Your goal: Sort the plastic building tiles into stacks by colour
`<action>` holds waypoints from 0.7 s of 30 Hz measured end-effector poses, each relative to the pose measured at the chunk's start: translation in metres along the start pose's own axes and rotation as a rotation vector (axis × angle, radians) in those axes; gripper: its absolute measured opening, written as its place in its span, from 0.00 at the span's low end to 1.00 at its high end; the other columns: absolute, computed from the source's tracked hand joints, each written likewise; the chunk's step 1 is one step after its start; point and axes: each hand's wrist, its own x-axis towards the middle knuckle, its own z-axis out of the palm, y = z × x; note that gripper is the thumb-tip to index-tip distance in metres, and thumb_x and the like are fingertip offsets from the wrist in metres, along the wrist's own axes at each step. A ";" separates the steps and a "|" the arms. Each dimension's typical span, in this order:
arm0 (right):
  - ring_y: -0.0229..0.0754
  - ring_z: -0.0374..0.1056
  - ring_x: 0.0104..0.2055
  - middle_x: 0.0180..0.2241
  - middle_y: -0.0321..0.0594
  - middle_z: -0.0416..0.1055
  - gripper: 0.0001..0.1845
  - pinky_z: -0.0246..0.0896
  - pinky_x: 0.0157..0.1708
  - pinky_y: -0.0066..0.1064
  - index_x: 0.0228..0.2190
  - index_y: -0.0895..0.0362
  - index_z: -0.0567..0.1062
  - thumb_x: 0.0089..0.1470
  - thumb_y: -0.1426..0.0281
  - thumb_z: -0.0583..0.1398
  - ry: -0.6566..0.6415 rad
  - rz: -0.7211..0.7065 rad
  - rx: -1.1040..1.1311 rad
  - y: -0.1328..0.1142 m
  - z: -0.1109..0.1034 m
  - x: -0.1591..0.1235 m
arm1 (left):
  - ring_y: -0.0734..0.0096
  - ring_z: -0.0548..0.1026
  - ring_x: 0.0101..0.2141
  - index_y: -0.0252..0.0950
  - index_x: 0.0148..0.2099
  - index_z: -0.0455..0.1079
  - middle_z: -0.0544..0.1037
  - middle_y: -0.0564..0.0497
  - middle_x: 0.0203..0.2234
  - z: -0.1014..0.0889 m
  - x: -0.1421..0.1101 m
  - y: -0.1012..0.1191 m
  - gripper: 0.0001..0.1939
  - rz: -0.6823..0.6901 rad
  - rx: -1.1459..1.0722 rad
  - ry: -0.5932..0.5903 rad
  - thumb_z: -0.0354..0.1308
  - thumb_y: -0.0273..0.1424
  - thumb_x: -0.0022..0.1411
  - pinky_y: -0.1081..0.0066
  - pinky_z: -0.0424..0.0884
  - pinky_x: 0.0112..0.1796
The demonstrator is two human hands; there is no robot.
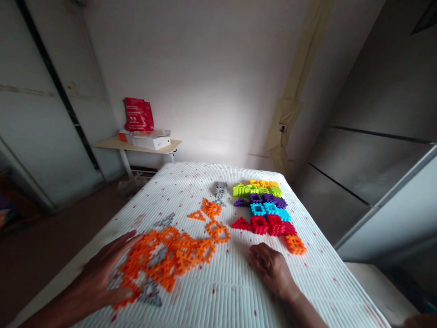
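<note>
My left hand [102, 273] lies at the left edge of a loose heap of orange interlocking plastic building pieces [177, 253], thumb and fingers spread around its near end. Grey pieces [150, 294] are mixed into the heap, and one grey triangle [166, 220] lies just beyond it. My right hand [271, 269] rests on the bed with its fingers curled closed; whatever they hold, if anything, is hidden. Beyond that hand stand colour-sorted stacks: orange pieces [295, 244], red pieces [259, 225], light blue pieces [271, 208], purple pieces [256, 198], green pieces [241, 190] and yellow pieces [264, 183].
A grey stack [221, 192] stands near the middle of the white ribbed bed cover [191, 182]. Past the far left corner, a small table [111, 143] holds a white box [152, 142] and a red bag [138, 115]. Grey cabinets [368, 146] flank the right side.
</note>
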 end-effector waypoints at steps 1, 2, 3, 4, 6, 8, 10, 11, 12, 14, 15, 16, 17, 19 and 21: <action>0.38 0.70 0.31 0.32 0.42 0.71 0.11 0.63 0.29 0.27 0.37 0.57 0.72 0.60 0.70 0.50 -0.041 -0.016 -0.012 -0.003 0.001 0.002 | 0.51 0.58 0.60 0.49 0.65 0.46 0.56 0.51 0.64 0.008 -0.015 -0.005 0.47 0.041 0.020 -0.013 0.58 0.48 0.44 0.59 0.59 0.56; 0.39 0.70 0.32 0.33 0.42 0.71 0.11 0.64 0.30 0.27 0.38 0.56 0.72 0.60 0.70 0.50 -0.076 -0.028 -0.027 -0.007 0.002 0.003 | 0.48 0.56 0.61 0.49 0.66 0.44 0.53 0.50 0.65 0.015 -0.027 -0.008 0.51 0.069 0.052 -0.030 0.60 0.48 0.40 0.57 0.57 0.57; 0.40 0.71 0.33 0.34 0.43 0.72 0.11 0.65 0.31 0.28 0.39 0.56 0.72 0.60 0.71 0.51 -0.106 -0.039 -0.041 -0.010 0.003 0.006 | 0.46 0.53 0.62 0.48 0.66 0.44 0.51 0.48 0.65 0.021 -0.036 -0.009 0.55 0.084 0.089 -0.056 0.62 0.50 0.38 0.55 0.56 0.57; 0.40 0.71 0.34 0.35 0.43 0.72 0.11 0.66 0.32 0.28 0.40 0.57 0.72 0.59 0.71 0.51 -0.127 -0.046 -0.053 -0.014 0.004 0.008 | 0.44 0.51 0.62 0.47 0.67 0.44 0.49 0.47 0.65 0.027 -0.040 -0.008 0.57 0.091 0.126 -0.084 0.62 0.51 0.36 0.53 0.54 0.57; 0.41 0.72 0.36 0.37 0.44 0.72 0.12 0.67 0.34 0.29 0.42 0.57 0.72 0.58 0.72 0.52 -0.142 -0.066 -0.067 -0.019 0.007 0.015 | 0.42 0.49 0.63 0.45 0.67 0.46 0.47 0.45 0.66 0.034 -0.039 -0.004 0.57 0.087 0.188 -0.130 0.61 0.55 0.36 0.50 0.51 0.58; 0.42 0.72 0.38 0.39 0.46 0.73 0.13 0.68 0.37 0.31 0.43 0.58 0.72 0.58 0.73 0.52 -0.130 -0.098 -0.078 -0.023 0.013 0.022 | 0.43 0.47 0.63 0.42 0.67 0.47 0.46 0.43 0.66 0.038 -0.029 0.002 0.55 0.086 0.214 -0.151 0.59 0.57 0.40 0.50 0.50 0.58; 0.43 0.72 0.40 0.42 0.47 0.72 0.14 0.69 0.39 0.32 0.43 0.59 0.72 0.57 0.74 0.52 -0.101 -0.113 -0.096 -0.026 0.021 0.029 | 0.45 0.46 0.63 0.41 0.67 0.46 0.45 0.42 0.66 0.042 -0.015 0.010 0.54 0.099 0.203 -0.155 0.57 0.58 0.43 0.50 0.49 0.58; 0.43 0.72 0.40 0.43 0.48 0.72 0.15 0.69 0.39 0.32 0.43 0.59 0.72 0.56 0.75 0.52 -0.090 -0.113 -0.108 -0.027 0.025 0.033 | 0.45 0.46 0.63 0.41 0.67 0.46 0.45 0.42 0.66 0.045 -0.008 0.015 0.54 0.110 0.188 -0.153 0.57 0.58 0.43 0.50 0.50 0.58; 0.43 0.72 0.40 0.44 0.48 0.71 0.15 0.69 0.40 0.32 0.43 0.59 0.72 0.54 0.76 0.52 -0.083 -0.111 -0.123 -0.027 0.030 0.037 | 0.45 0.46 0.63 0.41 0.67 0.45 0.45 0.41 0.66 0.048 0.000 0.019 0.54 0.120 0.169 -0.149 0.58 0.57 0.43 0.50 0.50 0.58; 0.43 0.72 0.41 0.45 0.47 0.71 0.17 0.69 0.41 0.31 0.43 0.59 0.72 0.52 0.79 0.53 -0.073 -0.116 -0.159 -0.029 0.039 0.044 | 0.45 0.47 0.63 0.41 0.67 0.45 0.46 0.41 0.66 0.054 0.013 0.029 0.54 0.128 0.128 -0.137 0.61 0.54 0.42 0.51 0.52 0.58; 0.42 0.72 0.41 0.45 0.47 0.72 0.18 0.68 0.41 0.30 0.43 0.59 0.72 0.50 0.80 0.53 -0.068 -0.124 -0.179 -0.029 0.043 0.048 | 0.45 0.48 0.63 0.41 0.67 0.45 0.47 0.41 0.65 0.057 0.019 0.033 0.54 0.124 0.109 -0.132 0.63 0.51 0.42 0.51 0.52 0.58; 0.42 0.72 0.42 0.45 0.46 0.72 0.18 0.68 0.42 0.29 0.43 0.59 0.72 0.50 0.81 0.53 -0.063 -0.129 -0.197 -0.029 0.047 0.051 | 0.45 0.48 0.63 0.41 0.67 0.45 0.48 0.41 0.65 0.060 0.024 0.038 0.52 0.113 0.096 -0.127 0.63 0.48 0.43 0.52 0.52 0.58; 0.41 0.71 0.41 0.44 0.45 0.72 0.18 0.67 0.42 0.28 0.42 0.58 0.72 0.50 0.81 0.53 -0.054 -0.129 -0.214 -0.030 0.051 0.054 | 0.46 0.49 0.63 0.41 0.67 0.45 0.48 0.42 0.65 0.061 0.029 0.042 0.51 0.101 0.086 -0.126 0.63 0.45 0.45 0.53 0.52 0.59; 0.39 0.71 0.38 0.40 0.43 0.73 0.13 0.67 0.38 0.26 0.38 0.57 0.73 0.52 0.80 0.53 -0.044 -0.112 -0.248 -0.030 0.057 0.059 | 0.49 0.48 0.63 0.41 0.67 0.44 0.49 0.43 0.65 0.062 0.037 0.047 0.48 0.093 0.066 -0.126 0.62 0.41 0.47 0.54 0.51 0.59; 0.38 0.70 0.32 0.35 0.41 0.73 0.09 0.65 0.32 0.25 0.32 0.56 0.72 0.55 0.78 0.53 -0.044 -0.093 -0.283 -0.031 0.061 0.062 | 0.51 0.47 0.64 0.41 0.67 0.42 0.48 0.44 0.66 0.062 0.042 0.047 0.47 0.119 0.032 -0.120 0.60 0.40 0.49 0.54 0.51 0.60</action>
